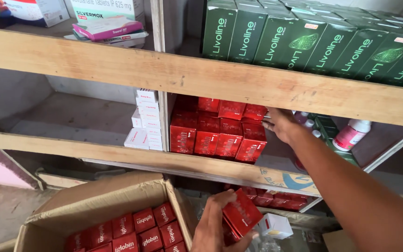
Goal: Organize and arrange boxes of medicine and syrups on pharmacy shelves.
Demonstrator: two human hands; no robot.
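Left hand (218, 226): at 6 o'clock in the head view, fingers wrapped around a red box (241, 213), which is tilted, one corner raised toward 1 o'clock. It sits just beside the right wall of the cardboard carton (94, 203).

Right hand (281, 123): at 3 o'clock of centre, arm reaching in from 5 o'clock. Fingers spread flat and touching the right-hand side of the stack of red boxes (218, 130) on the middle shelf (131, 156); it grips nothing that can be seen.

Cardboard carton: at 7 o'clock, flaps open, holding rows of red boxes (136, 231) laid flat.

White boxes (145, 119): small pile on the middle shelf, just left of the upright divider, at 9 o'clock from the red stack.

Green boxes (304, 42): a standing row on the top shelf (187, 74), at 1 o'clock.

Pink-and-white bottle (352, 134): lying tilted on the middle shelf, at 3 o'clock from the right hand.

Small white box (276, 225): at 3 o'clock from the held box, close by.

Lower shelf: more red boxes (281, 200) below the right forearm.
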